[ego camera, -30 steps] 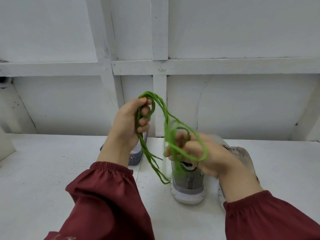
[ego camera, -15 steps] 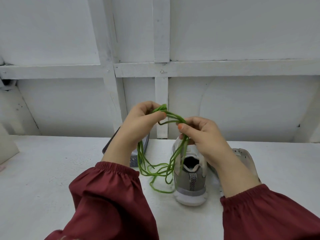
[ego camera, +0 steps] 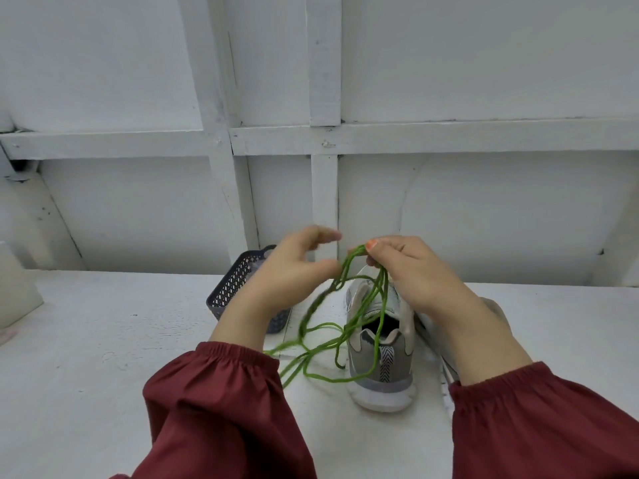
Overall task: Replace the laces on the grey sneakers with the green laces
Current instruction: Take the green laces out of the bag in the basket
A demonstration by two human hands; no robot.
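Note:
A grey sneaker with a white sole stands upright on the white table, heel toward me. The second sneaker lies to its right, mostly hidden behind my right forearm. My right hand pinches a bunch of green laces at its fingertips above the upright sneaker. The loops hang over the shoe's opening and trail onto the table to its left. My left hand hovers just left of the laces, blurred, with fingers and thumb spread apart and nothing held between them.
A dark blue mesh basket sits on the table behind my left wrist, near the white panelled wall. A pale object stands at the table's far left edge.
Both hands have come lower. My left hand has let go of the green laces and opened. The loops now hang from my right hand alone and have spread over the table and sneaker.

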